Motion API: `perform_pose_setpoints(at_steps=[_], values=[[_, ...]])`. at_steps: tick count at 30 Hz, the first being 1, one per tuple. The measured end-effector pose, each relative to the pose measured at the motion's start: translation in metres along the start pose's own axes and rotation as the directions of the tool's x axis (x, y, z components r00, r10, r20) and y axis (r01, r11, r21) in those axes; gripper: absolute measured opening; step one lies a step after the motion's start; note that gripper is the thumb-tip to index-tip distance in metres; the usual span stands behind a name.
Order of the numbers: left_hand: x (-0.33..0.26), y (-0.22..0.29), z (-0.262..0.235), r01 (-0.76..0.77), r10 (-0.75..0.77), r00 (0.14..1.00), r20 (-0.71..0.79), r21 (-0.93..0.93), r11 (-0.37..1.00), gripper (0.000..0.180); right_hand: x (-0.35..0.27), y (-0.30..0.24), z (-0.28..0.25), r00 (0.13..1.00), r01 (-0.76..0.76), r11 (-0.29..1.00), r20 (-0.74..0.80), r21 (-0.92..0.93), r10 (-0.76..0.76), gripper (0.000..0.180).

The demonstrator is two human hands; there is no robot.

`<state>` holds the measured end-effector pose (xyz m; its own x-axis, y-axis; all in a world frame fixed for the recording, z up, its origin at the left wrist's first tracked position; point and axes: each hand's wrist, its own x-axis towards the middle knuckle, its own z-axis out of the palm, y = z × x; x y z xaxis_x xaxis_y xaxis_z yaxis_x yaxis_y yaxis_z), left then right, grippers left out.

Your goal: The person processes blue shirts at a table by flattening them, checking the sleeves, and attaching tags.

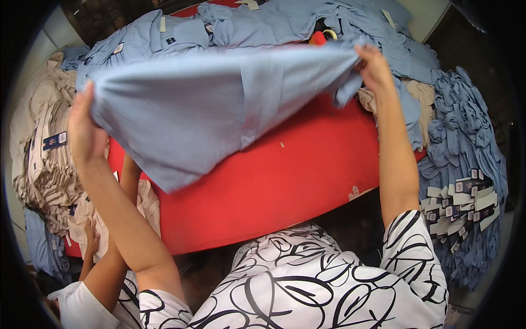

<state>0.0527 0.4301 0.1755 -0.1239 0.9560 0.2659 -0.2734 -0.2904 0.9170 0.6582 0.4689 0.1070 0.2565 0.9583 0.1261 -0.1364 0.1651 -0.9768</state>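
A light blue shirt [181, 109] is stretched in the air between my two hands, above a red-covered table [285, 181]. At its left end, my left hand [85, 129] is closed on the cloth. My right hand [375, 68] pinches the upper right corner, where a bit of fabric hangs down. The cloth and both hands are slightly blurred by motion. The shirt's lower edge slants down to a corner over the table's left part.
Light blue garments [263, 24] lie heaped along the far side. A beige folded stack [46, 148] stands at left. Blue garments with many tags [460, 203] hang at right. Another person's arm [107, 268] reaches in at lower left, near beige cloth [148, 203].
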Motion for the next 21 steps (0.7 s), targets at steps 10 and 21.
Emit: perform_pose_setpoints(at_steps=[10, 21], values=[[-0.168, -0.039, -0.01, 0.119, -0.125, 0.992, -0.034, -0.14, 0.983, 0.039, -0.141, -0.045, -0.061, 0.984, 0.176, 0.86, 0.096, -0.48, -0.149, 0.015], [-0.281, -0.15, 0.08, 0.123, 0.01, 0.992, -0.124, 0.991, 0.05, 0.051, -0.202, 0.093, -0.11, 0.999, -0.028, 0.609, -0.045, -0.793, -0.013, 0.024]])
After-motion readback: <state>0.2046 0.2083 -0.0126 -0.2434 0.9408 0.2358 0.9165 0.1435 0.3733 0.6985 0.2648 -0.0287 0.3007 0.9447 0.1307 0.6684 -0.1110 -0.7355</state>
